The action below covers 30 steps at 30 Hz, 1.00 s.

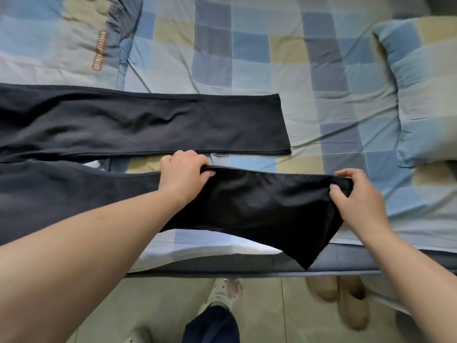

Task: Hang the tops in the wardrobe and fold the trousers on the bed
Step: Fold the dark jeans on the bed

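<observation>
Left hand point(183, 173) and right hand point(356, 194) pinch the near leg of black cotton trousers point(138, 122); they lie on the blue checked bed point(259, 58).

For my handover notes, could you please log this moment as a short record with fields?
Item: black trousers spread on the bed
Far leg: lying flat
Near leg: lifted by its upper edge, hem corner hanging past the bed edge
Left hand: grips mid-leg
Right hand: pinches the hem end
Nearby: pillow, slippers on floor
Fold: not yet made
</observation>
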{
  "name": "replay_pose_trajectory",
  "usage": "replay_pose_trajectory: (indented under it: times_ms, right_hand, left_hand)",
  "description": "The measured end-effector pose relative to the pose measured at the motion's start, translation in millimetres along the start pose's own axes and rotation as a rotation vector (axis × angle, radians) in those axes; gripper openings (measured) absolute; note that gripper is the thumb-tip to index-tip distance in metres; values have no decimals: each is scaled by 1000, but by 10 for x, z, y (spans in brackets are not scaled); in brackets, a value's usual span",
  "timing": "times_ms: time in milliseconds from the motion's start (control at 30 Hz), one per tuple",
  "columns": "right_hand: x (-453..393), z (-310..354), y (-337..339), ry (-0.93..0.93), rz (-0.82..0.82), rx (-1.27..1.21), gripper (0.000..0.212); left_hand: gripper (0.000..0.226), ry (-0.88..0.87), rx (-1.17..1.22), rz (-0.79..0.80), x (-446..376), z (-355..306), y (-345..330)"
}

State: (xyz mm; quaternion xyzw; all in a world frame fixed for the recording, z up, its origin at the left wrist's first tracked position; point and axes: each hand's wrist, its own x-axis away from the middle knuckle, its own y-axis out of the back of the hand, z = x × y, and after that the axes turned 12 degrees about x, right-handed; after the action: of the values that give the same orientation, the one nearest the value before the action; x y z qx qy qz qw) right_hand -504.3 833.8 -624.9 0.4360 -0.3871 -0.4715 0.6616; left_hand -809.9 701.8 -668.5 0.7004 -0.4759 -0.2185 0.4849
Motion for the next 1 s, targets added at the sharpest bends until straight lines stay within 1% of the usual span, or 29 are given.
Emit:
replay_pose_trajectory:
  times_ms: [133, 200, 267, 333, 400, 433, 500, 567, 633, 700, 767, 833, 867, 933, 1000]
  right_hand:
    - [-544, -106, -607, -47, 137, 34, 22]
    - [-805, -108, -880, -81, 164, 47, 33]
    - [-957, -89, -1084, -71, 151, 62, 43]
    - [-924, -38, -1228, 29, 144, 103, 42]
    - [-710, 30, -1387, 213, 183, 119, 32]
    - [-567, 94, -1455, 301, 238, 107, 27]
    - [-315, 273, -1607, 394, 416, 88, 23]
    - [-77, 468, -1782, 458, 571, 105, 26]
    - [124, 678, -1953, 522, 670, 162, 30]
    - [286, 848, -2122, 623, 683, 305, 35]
    - [348, 904, -2226, 704, 634, 473, 37]
    - [344, 943, -2295, 731, 594, 559, 39]
    - [357, 971, -2322, 735, 591, 585, 40]
    - [361, 971, -2332, 701, 587, 625, 42]
    - [393, 1034, -2361, 659, 573, 656, 41]
  left_hand:
    - [27, 64, -93, 57, -447, 129, -480]
    - [27, 117, -56, 67, -649, 207, -717]
    - [29, 147, 51, 20, -781, 268, -909]
    - [31, 121, 119, -23, -778, 291, -1018]
    - [29, 125, 179, -27, -648, 299, -1091]
    - [26, 160, 212, -24, -558, 290, -1104]
    - [19, 274, 285, 7, -363, 278, -1116]
    - [10, 353, 372, 90, -78, 281, -1122]
    - [7, 428, 468, 173, 237, 324, -1100]
    - [6, 491, 497, 208, 540, 439, -1085]
    - [6, 555, 481, 270, 783, 585, -1107]
    - [5, 677, 487, 344, 955, 796, -1118]
    - [4, 768, 516, 366, 1032, 918, -1090]
    - [9, 959, 686, 333, 1104, 1100, -1043]
    - [15, 1119, 936, 215, 1143, 1269, -961]
